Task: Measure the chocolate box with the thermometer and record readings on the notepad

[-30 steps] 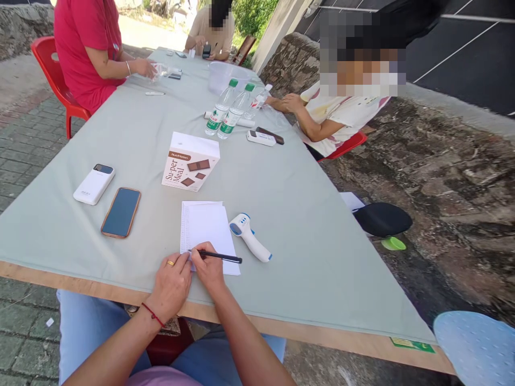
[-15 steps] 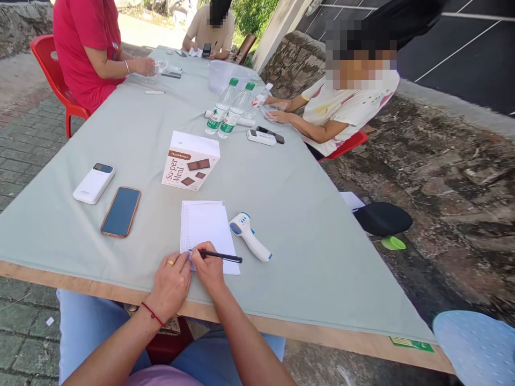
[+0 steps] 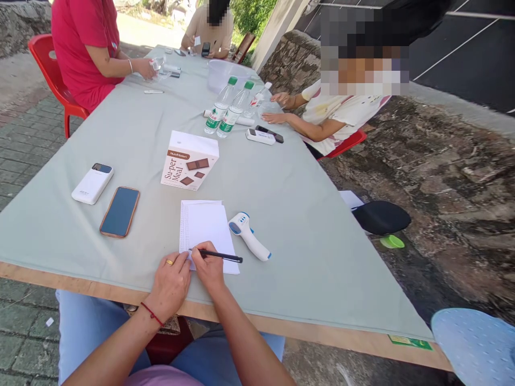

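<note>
Table (image 3: 322, 241): grey-covered, beneath white paper (image 3: 210, 228).
Left hand (image 3: 171, 281): loosely curled, gripping nothing; should steady the paper's edge.
Right hand (image 3: 208, 271): closed around 1 pen (image 3: 225, 257); light strokes suit.

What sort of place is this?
Probably an outdoor yard or patio: there's brick paving underfoot, sunlit green foliage at the back, and rough stonework beside the cloth-covered table.

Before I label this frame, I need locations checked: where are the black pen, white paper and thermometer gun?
Black pen (image 3: 222, 255): head view, middle of its barrel.
White paper (image 3: 207, 225): head view, the sheet's upper middle.
Thermometer gun (image 3: 250, 236): head view, top of its handle.
</note>
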A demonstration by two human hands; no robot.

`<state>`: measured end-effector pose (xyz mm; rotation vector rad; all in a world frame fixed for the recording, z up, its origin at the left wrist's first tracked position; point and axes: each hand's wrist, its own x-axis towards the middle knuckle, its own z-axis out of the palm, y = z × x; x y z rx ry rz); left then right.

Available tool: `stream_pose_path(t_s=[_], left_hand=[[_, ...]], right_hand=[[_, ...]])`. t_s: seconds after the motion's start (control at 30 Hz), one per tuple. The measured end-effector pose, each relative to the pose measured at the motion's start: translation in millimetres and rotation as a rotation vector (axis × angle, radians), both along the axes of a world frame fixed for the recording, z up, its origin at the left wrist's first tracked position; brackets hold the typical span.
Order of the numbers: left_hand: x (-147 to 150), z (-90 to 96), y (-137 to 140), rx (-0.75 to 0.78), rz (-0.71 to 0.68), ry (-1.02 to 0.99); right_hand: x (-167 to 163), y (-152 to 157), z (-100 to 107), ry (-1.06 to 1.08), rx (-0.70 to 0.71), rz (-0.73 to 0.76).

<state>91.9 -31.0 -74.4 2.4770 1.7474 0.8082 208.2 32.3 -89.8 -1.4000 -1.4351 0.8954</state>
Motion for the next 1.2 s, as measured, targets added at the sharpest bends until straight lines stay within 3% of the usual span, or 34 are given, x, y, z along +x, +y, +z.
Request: stream_pose_path(t_s=[0.73,1.2], left_hand=[[0.0,0.1,0.1,-0.008,0.007,0.011],[-0.9,3.3,0.8,-0.014,-0.002,-0.023]], right_hand=[[0.2,0.4,-3.2,0.045,0.008,-0.045],[0.4,-0.5,-7.0,-0.032,0.029,-0.032]])
